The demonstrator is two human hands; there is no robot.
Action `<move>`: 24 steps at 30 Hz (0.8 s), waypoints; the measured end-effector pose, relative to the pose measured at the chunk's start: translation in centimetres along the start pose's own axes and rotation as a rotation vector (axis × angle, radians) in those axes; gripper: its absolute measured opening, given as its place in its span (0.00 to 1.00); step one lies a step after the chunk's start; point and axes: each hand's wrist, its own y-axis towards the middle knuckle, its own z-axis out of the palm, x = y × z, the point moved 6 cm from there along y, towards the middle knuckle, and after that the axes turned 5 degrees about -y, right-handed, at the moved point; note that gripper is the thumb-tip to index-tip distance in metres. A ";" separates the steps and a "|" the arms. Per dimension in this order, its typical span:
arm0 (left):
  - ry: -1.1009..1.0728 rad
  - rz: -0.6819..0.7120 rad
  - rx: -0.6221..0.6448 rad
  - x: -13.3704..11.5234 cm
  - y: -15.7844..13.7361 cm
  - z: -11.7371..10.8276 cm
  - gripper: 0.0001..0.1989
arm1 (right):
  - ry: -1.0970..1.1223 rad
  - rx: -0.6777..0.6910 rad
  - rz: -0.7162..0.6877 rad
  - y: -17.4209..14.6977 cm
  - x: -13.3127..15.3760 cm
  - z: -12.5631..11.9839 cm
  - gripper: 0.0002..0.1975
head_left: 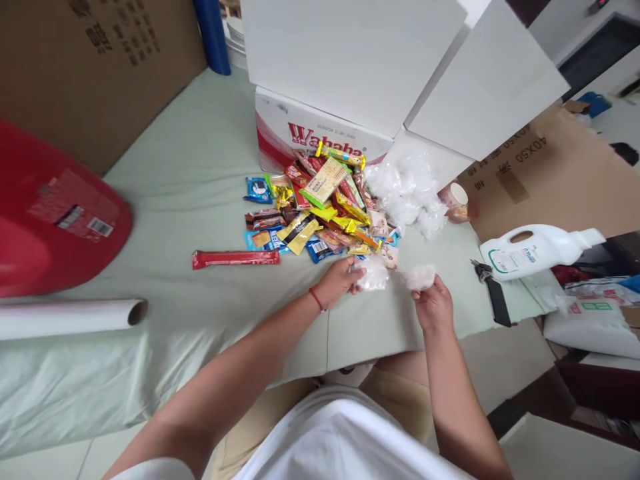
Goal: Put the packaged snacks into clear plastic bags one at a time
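My left hand [339,283] is closed on the edge of a crumpled clear plastic bag [374,273], just in front of a heap of wrapped snacks [325,207]. A little to the right, my right hand [435,303] pinches a second, bunched-up clear plastic wad [420,276], apart from the first. The snack packets are red, yellow, blue and brown, piled loosely on the pale green cloth [200,180]. Behind my hands, a mound of crumpled clear plastic bags [407,190] touches the heap's right side. One long red packet [235,259] lies alone at the left.
White boxes [345,53] stand on a red-and-white carton [280,133] at the back. A red container [60,213] and a white roll [75,315] are on the left. At right are a paper cup [454,200], a white jug [535,250] and keys with a black case [496,297].
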 end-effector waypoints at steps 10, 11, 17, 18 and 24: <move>-0.225 -0.088 0.210 -6.5 5.5 13.1 0.27 | 0.072 -0.227 0.107 -3.4 -3.0 -10.4 0.22; -0.159 -0.077 0.152 -6.9 6.0 13.1 0.29 | 0.085 -0.223 0.097 -3.5 -2.9 -10.6 0.22; 0.344 0.039 0.098 -3.0 1.7 6.1 0.18 | 0.145 -0.079 0.144 -3.8 -2.5 -8.1 0.21; 0.419 0.071 0.094 -2.4 0.4 4.6 0.17 | 0.171 -0.033 0.181 -3.7 -2.6 -7.0 0.21; 0.621 0.237 0.120 -1.3 -3.9 2.1 0.21 | 0.212 0.240 0.421 -3.7 -3.7 1.7 0.21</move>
